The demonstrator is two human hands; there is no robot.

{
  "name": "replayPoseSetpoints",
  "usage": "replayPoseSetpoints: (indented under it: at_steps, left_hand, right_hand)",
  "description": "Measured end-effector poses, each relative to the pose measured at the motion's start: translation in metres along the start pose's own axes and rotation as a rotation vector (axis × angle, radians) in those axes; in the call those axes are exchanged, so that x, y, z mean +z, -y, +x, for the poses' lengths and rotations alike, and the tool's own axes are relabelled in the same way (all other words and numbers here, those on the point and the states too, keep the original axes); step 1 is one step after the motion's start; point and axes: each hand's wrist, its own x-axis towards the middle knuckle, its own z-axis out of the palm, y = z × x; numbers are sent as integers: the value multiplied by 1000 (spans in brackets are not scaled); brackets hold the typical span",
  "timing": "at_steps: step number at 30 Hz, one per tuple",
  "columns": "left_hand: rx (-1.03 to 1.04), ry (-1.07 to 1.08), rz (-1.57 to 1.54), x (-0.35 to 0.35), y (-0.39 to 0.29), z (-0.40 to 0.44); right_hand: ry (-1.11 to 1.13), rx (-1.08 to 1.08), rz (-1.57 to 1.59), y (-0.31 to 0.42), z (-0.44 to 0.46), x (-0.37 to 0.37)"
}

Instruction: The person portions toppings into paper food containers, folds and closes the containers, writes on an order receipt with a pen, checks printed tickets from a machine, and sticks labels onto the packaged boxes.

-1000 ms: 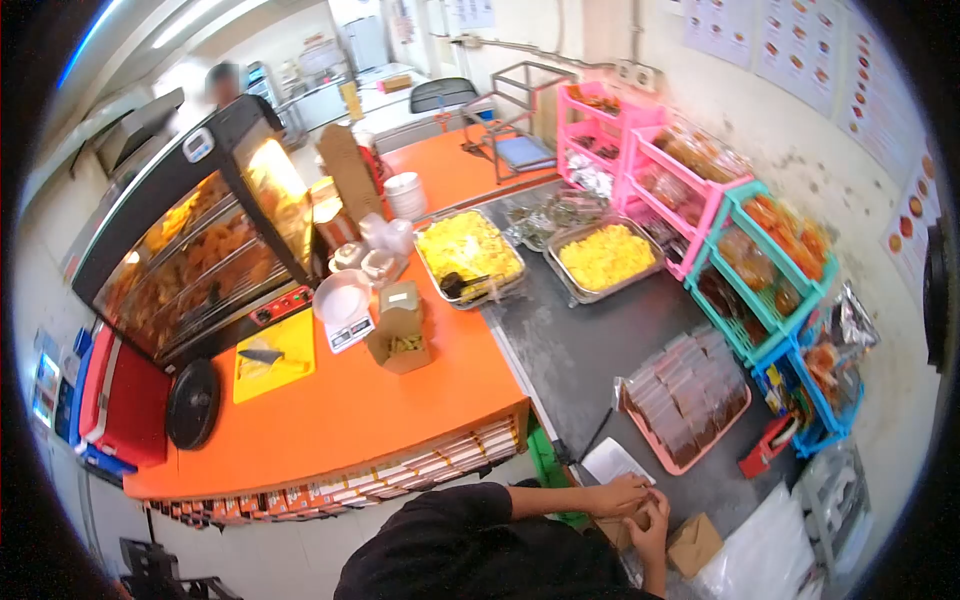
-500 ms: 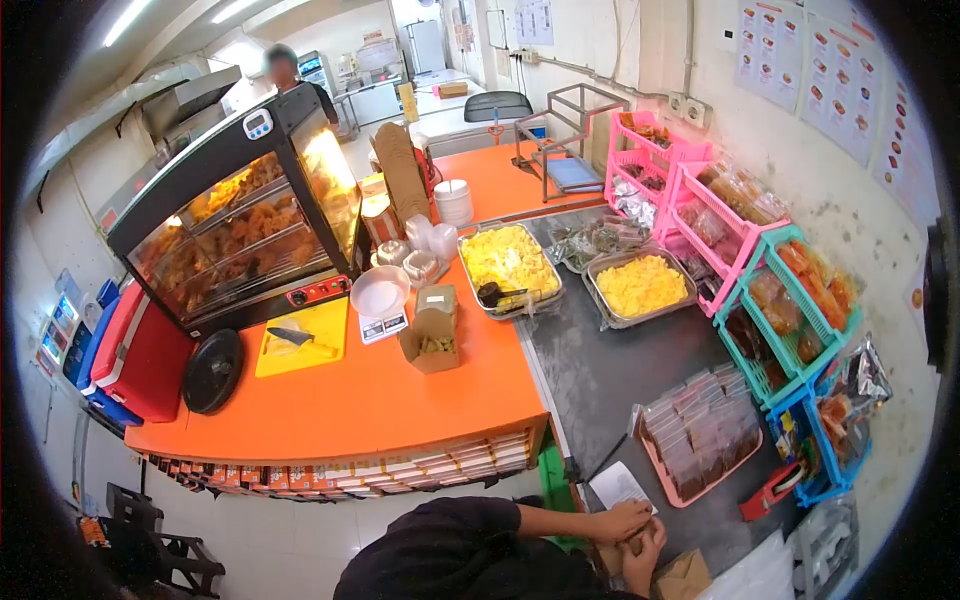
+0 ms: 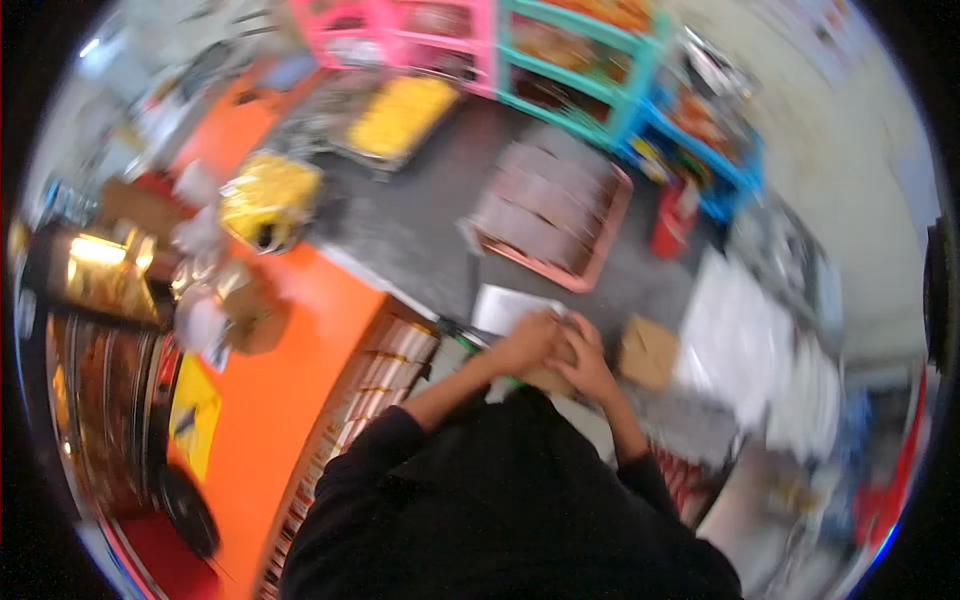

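Both of my hands are together in front of my body at the dark counter edge. My left hand (image 3: 528, 342) and my right hand (image 3: 588, 362) are closed around a small brown cardboard box (image 3: 548, 380), partly covered by the fingers and blurred. Just beyond the left hand lies a white sheet of paper (image 3: 497, 308). A second brown cardboard box (image 3: 648, 352), which looks closed, stands to the right of my right hand. Farther out, a pink tray (image 3: 592, 270) holds rows of flat plastic-wrapped packets (image 3: 545, 205).
White plastic bags (image 3: 735, 325) lie to the right. A red stapler-like object (image 3: 675, 220) stands near a blue basket (image 3: 735, 172). Teal baskets (image 3: 585, 122) line the wall. Two trays of yellow food (image 3: 400, 115) sit beyond. An orange counter (image 3: 300, 330) and glass warming cabinet (image 3: 100, 400) are left.
My view has swung down and to the right, bringing my hands and the white bags nearer the middle. Both hands stay on the small cardboard box.
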Motion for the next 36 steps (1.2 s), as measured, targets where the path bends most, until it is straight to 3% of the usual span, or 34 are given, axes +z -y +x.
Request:
replayPoseSetpoints:
  at_steps: [1, 3, 10, 16, 19, 22, 26, 31, 34, 36]
  left_hand:
    - [76, -271, -119, 11, 7, -7]
    - [122, -372, -307, -2, -8, -17]
    - [69, -446, -572, 1, -9, -10]
    - [106, -372, -394, 0, -13, -14]
    - [106, -354, -353, 0, -16, -19]
    - [116, -370, -386, 0, -14, -17]
    - [125, -369, -369, 1, -13, -13]
    - [121, -352, -343, -2, -18, -14]
    - [126, -303, -359, -5, -15, -14]
    - [128, -298, -381, -5, -13, -14]
  right_hand:
    - [1, 40, 29, 2, -2, 0]
    - [35, 6, 145, 6, -5, -7]
    - [-6, 41, 285, 12, -8, -6]
    - [-89, 9, 265, 3, -3, 3]
    - [-251, 35, 382, -1, 1, 15]
    - [-302, 148, 409, 12, 1, 14]
    - [-341, 49, 226, 12, -2, 17]
    - [-352, 48, 186, 4, -1, 23]
    - [-203, 117, 380, 11, -3, 3]
    - [-118, 54, 192, 16, 0, -12]
